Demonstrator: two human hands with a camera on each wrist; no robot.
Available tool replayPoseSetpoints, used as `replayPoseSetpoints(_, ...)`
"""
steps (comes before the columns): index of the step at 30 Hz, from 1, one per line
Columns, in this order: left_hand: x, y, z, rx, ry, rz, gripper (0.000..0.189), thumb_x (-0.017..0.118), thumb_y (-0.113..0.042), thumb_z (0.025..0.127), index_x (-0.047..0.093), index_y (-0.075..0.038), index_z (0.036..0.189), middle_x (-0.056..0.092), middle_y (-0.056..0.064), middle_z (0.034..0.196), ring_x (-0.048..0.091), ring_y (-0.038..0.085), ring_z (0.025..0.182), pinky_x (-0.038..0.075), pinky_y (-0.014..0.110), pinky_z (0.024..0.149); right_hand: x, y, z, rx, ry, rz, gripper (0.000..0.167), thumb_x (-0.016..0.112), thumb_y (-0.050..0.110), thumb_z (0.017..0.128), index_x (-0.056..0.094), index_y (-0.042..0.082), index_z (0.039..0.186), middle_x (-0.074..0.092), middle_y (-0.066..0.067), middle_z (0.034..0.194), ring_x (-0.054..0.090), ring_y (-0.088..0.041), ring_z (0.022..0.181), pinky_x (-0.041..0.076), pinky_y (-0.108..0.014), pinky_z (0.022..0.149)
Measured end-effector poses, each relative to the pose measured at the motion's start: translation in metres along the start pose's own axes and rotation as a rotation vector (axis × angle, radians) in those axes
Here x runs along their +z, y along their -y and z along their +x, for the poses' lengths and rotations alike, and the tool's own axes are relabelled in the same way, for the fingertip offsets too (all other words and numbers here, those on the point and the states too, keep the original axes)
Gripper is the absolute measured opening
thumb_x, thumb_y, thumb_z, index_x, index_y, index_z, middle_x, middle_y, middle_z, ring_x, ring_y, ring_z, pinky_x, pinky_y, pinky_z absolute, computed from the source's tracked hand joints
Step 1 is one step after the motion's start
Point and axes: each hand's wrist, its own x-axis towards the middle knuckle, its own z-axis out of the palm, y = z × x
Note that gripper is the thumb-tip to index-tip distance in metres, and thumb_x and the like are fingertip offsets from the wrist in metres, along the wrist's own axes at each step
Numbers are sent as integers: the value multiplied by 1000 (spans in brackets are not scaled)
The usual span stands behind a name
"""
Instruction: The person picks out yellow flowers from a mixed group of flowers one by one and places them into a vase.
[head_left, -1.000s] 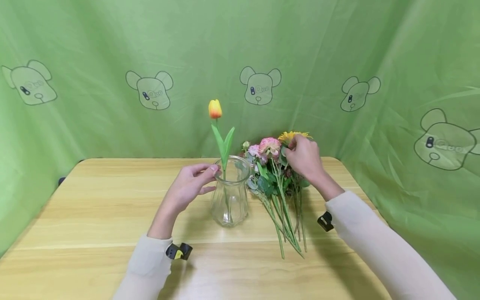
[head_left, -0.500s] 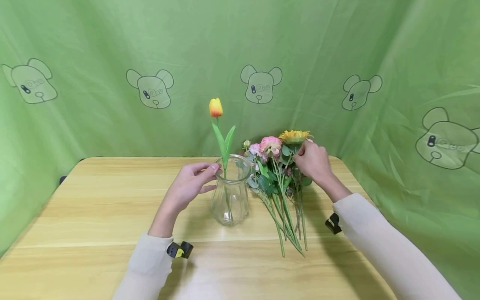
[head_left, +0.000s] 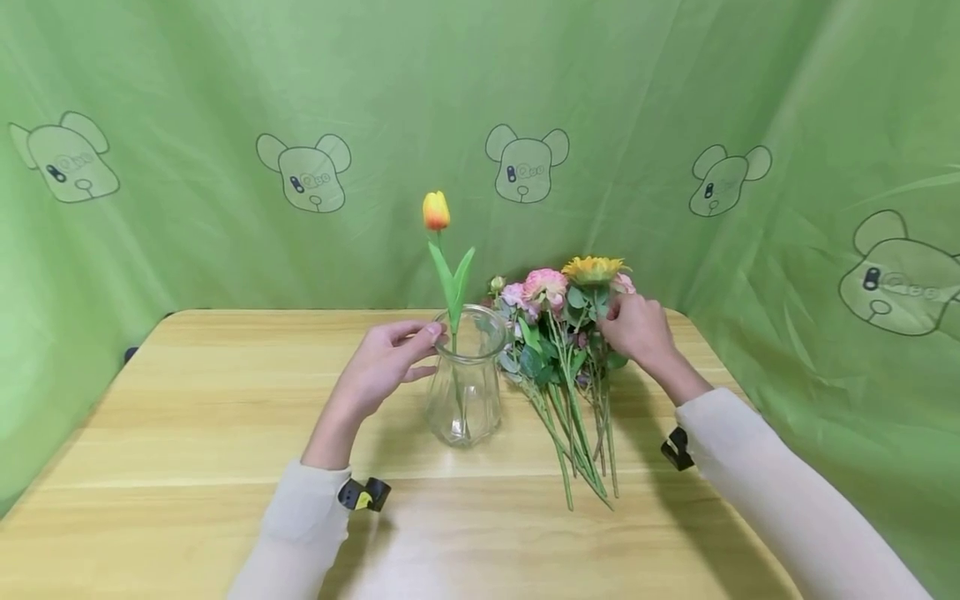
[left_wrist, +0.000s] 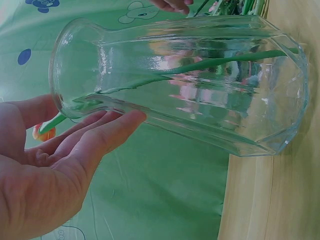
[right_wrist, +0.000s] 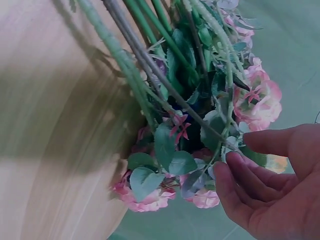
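Note:
A clear glass vase [head_left: 483, 400] stands upright mid-table, holding a single yellow-orange tulip [head_left: 437, 211]. My left hand [head_left: 385, 362] rests against the left of its neck. In the left wrist view the thumb touches the rim and fairly straight fingers [left_wrist: 112, 127] lie along the glass. To the right, my right hand [head_left: 640, 331] is among the flowers below a yellow sunflower-like bloom [head_left: 594, 269]. In the right wrist view its thumb and fingertips come to a thin brown stem [right_wrist: 170, 90] and small leaves, with a gap between them.
Right of the vase lies a bunch with pink flowers [head_left: 545, 286], green leaves and long stems [head_left: 577, 450] pointing toward the front. Green cloth [head_left: 390, 92] with printed bear heads hangs around the back and sides of the wooden table [head_left: 202, 392].
My right hand has moved right and slightly down, uncovering the yellow bloom and a pink flower beside it. The left hand keeps its place on the vase. The head view shifts slightly.

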Motion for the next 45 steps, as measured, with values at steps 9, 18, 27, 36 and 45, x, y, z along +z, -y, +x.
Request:
replayPoseSetpoints(9,0,0,1,13,10,9,44,55,-26,106,57,6,136,63,22,136,60,35,130,60,40,99,6,-8,-1,7,72,8,45,66,21,96,52,12,55,40,4,45,36,-11,43,33,-25,43)
replayPoseSetpoints(18,-1,0,0,7,-3,16,41,55,-26,106,60,4,134,64,19,135,61,33,128,60,38,99,7,-9,-3,22,139,22,33,66,23,97,73,0,75,59,-2,54,51,-18,52,41,-28,50)
replayPoseSetpoints(27,-1,-1,0,8,-5,20,40,55,-26,106,61,3,133,65,19,133,62,33,128,61,38,98,12,-11,-1,-22,123,17,33,57,8,87,50,16,55,39,6,48,36,-13,50,32,-27,52)
replayPoseSetpoints(36,-1,0,1,4,-7,19,41,55,-25,106,60,4,134,65,19,133,62,32,128,60,38,98,16,-14,0,6,124,51,19,52,4,78,60,11,62,51,5,48,48,-15,50,35,-27,52)
replayPoseSetpoints(45,-1,0,1,7,0,17,41,55,-26,106,59,4,135,64,21,135,60,35,129,60,39,99,11,-10,-3,38,129,106,16,52,3,79,68,2,77,57,2,51,55,-16,52,43,-25,54)
